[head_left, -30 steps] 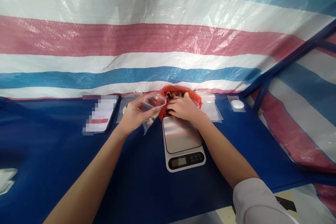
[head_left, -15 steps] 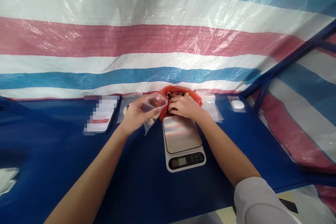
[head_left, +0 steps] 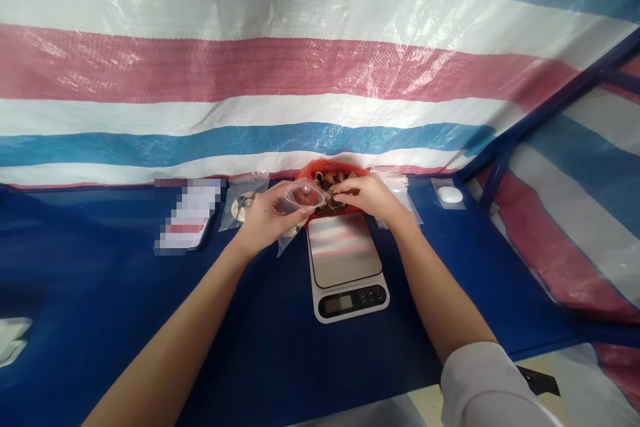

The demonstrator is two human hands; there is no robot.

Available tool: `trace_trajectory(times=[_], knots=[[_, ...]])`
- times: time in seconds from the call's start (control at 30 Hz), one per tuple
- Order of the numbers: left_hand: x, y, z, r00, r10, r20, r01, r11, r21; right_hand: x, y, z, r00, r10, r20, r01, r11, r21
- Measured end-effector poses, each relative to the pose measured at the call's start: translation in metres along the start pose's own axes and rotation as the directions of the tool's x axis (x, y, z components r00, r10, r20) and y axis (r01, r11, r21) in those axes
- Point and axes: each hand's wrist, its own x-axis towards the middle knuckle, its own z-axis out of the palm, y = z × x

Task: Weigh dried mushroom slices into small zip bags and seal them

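Observation:
My left hand (head_left: 267, 213) is closed on a clear plastic bag (head_left: 306, 195), its mouth spread wide. Pale pieces show in the lower part of that bag. Right beside it lies a red plastic bag (head_left: 320, 167), open and full of brown and cream dried slices (head_left: 345, 179) that look like dried mushrooms. Over these slices my right hand (head_left: 367, 197) is closed, with a brown dried slice (head_left: 338, 201) pinched at its fingertips. In front of the red bag stands a white kitchen scale (head_left: 345, 250) with a bare metal plate; its display shows no readable figure.
A flat clear bag with pale round slices (head_left: 243, 207) lies left of my left hand. Further left is a phone (head_left: 187, 217), partly pixelated. Clear bags (head_left: 400, 190) and a white oval object (head_left: 450, 195) lie to the right on the blue table (head_left: 280, 347). Striped sheeting (head_left: 280, 67) hangs behind.
My right hand has lifted out of the red bag and shifted right, uncovering more slices. The clear bag in my left hand has moved slightly right. The view has shifted a little.

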Motion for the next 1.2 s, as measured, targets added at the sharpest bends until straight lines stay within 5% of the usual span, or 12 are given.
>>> trace_trajectory(times=[0.3, 0.7, 1.2], knots=[[-0.001, 0.004, 0.013, 0.999, 0.03, 0.031, -0.03, 1.0, -0.006, -0.012, -0.041, -0.026, 0.981, -0.032, -0.193, 0.072, 0.977, 0.201], [-0.002, 0.02, 0.021, 0.992, 0.091, 0.084, -0.091, 0.996, -0.002, -0.011, -0.071, -0.004, 0.975, -0.222, 0.003, 0.218, 0.957, -0.189], [-0.004, 0.015, 0.023, 0.994, 0.094, 0.053, -0.096, 0.995, 0.029, -0.019, -0.078, -0.019, 0.975, -0.223, -0.023, 0.223, 0.956, 0.192]])
